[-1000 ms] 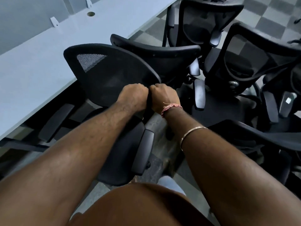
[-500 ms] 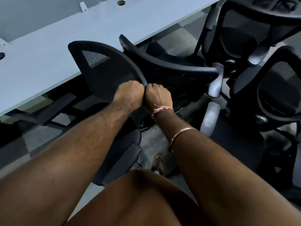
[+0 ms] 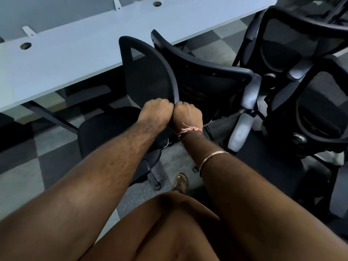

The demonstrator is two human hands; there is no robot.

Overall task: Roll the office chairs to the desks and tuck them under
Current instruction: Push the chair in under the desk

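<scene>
Two fists, left hand (image 3: pixel 157 111) and right hand (image 3: pixel 188 116), knuckles touching, grip the curved rim of a black mesh-backed chair (image 3: pixel 145 80) at the pale desk's (image 3: pixel 79 53) front edge, seat partly under.

Dim, bluish light; wide-angle bending at edges, perhaps slight blur.

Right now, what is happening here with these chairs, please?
A person grips the back rim of one chair with both hands, the left hand and right hand side by side. The chair stands at the desk, its seat only partly under the edge. A second chair is close on its right, and more chairs are crowded beyond.
</scene>
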